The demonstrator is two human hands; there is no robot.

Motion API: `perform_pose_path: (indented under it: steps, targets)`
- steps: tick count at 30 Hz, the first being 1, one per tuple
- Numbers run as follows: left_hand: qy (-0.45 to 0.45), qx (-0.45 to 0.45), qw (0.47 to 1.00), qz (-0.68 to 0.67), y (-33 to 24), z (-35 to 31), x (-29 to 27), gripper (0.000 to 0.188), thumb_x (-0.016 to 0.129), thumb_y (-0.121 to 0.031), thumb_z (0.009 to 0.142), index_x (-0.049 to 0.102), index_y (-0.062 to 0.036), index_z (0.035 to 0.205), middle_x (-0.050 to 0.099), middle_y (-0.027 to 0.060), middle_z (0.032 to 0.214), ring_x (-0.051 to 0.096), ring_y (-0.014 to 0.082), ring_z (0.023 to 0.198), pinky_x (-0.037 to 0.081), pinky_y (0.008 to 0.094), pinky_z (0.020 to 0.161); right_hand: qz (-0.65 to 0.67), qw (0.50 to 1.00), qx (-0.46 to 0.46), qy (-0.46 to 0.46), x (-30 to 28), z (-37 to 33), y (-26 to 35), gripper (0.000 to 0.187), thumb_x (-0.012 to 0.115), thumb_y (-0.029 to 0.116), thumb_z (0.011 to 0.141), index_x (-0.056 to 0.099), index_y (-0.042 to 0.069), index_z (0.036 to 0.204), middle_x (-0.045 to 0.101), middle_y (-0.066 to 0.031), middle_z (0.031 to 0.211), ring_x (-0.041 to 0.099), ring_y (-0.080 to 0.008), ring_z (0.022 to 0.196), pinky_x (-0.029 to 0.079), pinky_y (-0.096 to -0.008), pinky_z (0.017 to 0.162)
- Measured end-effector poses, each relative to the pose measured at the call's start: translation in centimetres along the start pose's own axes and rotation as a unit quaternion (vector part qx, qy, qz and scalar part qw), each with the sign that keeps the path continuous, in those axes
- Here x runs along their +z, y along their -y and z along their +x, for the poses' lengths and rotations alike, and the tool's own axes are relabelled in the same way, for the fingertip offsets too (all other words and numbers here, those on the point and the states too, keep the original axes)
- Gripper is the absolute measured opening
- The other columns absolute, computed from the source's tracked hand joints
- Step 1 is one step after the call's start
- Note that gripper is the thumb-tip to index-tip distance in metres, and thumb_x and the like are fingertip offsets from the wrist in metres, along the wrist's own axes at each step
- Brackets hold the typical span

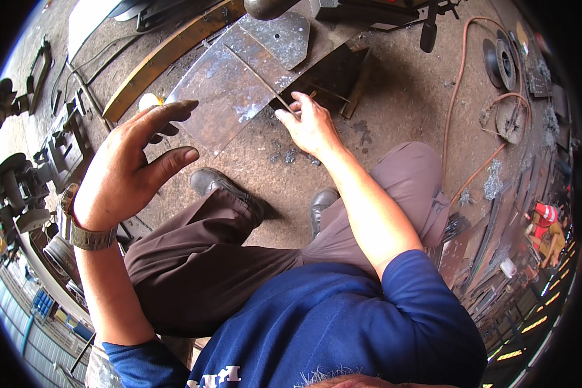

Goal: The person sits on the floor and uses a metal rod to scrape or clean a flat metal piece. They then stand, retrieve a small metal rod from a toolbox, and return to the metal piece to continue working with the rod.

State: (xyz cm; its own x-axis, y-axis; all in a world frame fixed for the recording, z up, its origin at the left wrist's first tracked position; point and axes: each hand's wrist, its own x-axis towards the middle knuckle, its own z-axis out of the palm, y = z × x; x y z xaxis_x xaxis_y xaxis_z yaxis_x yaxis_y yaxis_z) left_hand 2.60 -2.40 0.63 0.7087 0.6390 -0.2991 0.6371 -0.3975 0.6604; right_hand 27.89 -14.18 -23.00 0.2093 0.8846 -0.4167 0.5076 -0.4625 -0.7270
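Note:
In my right hand (310,126) is a thin metal rod (255,74), pinched between thumb and fingers near its lower end. It slants away to the upper left over a flat, stained steel sheet (216,100). I cannot tell whether the rod touches the sheet. My left hand (132,161) is raised left of the sheet, its fingers stretched out and the thumb apart, holding nothing. Its fingertips look dark with dirt. At the sheet's far end lies a smaller grey plate (281,39) with clipped corners and a small hole.
A long yellowish metal beam (165,61) runs along the far left. An orange hose (456,97) trails across the floor at right, near a spool (506,64). Metal strips (482,239) lie at the far right. My boots (220,184) are below the sheet.

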Motion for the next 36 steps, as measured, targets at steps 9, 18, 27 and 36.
perform_pose_path:
  steps: [9, 18, 27, 36]
  targets:
    - [0.018, -0.017, 1.0, -0.008, -0.1, -0.3, -0.2, 0.055, 0.08, -0.03, 0.09, 0.063, -0.0049, 0.135, 0.069, 0.016, 0.113, 0.069, 0.0306, 0.104, 0.056, 0.041, 0.088, -0.005, 1.0, -0.012, -0.006, 0.3, -0.1, -0.2, 0.074, 0.073, 0.044, 0.094, 0.051, -0.004, 0.145, 0.069, -0.0237, 0.127, 0.072, -0.0325, 0.109, 0.056, -0.0417, 0.096]
    - [0.012, -0.017, 1.0, -0.003, -0.1, -0.4, -0.1, 0.058, 0.081, -0.032, 0.088, 0.063, -0.0053, 0.137, 0.07, 0.0176, 0.115, 0.069, 0.0308, 0.105, 0.055, 0.0409, 0.091, 0.027, 1.0, 0.002, 0.008, -0.2, -0.3, 0.4, 0.073, 0.072, 0.042, 0.094, 0.051, -0.009, 0.142, 0.066, -0.0276, 0.126, 0.066, -0.0408, 0.117, 0.053, -0.0453, 0.101]
    - [0.026, -0.019, 0.999, -0.01, -0.5, -0.4, -0.4, 0.055, 0.079, -0.031, 0.09, 0.063, -0.0075, 0.138, 0.069, 0.0178, 0.117, 0.068, 0.0334, 0.107, 0.055, 0.0419, 0.092, 0.022, 1.0, -0.001, 0.013, -0.2, -0.3, 0.4, 0.073, 0.071, 0.042, 0.095, 0.05, -0.009, 0.143, 0.065, -0.0281, 0.128, 0.065, -0.0408, 0.119, 0.053, -0.0455, 0.102]
    - [0.048, -0.018, 0.999, -0.013, -0.9, -0.3, -0.6, 0.051, 0.078, -0.02, 0.091, 0.063, -0.0064, 0.139, 0.068, 0.015, 0.122, 0.066, 0.0289, 0.108, 0.054, 0.0389, 0.092, 0.029, 0.999, 0.011, 0.018, -0.1, -0.3, 0.4, 0.074, 0.072, 0.041, 0.094, 0.05, -0.009, 0.143, 0.065, -0.0282, 0.128, 0.066, -0.0396, 0.119, 0.053, -0.045, 0.102]
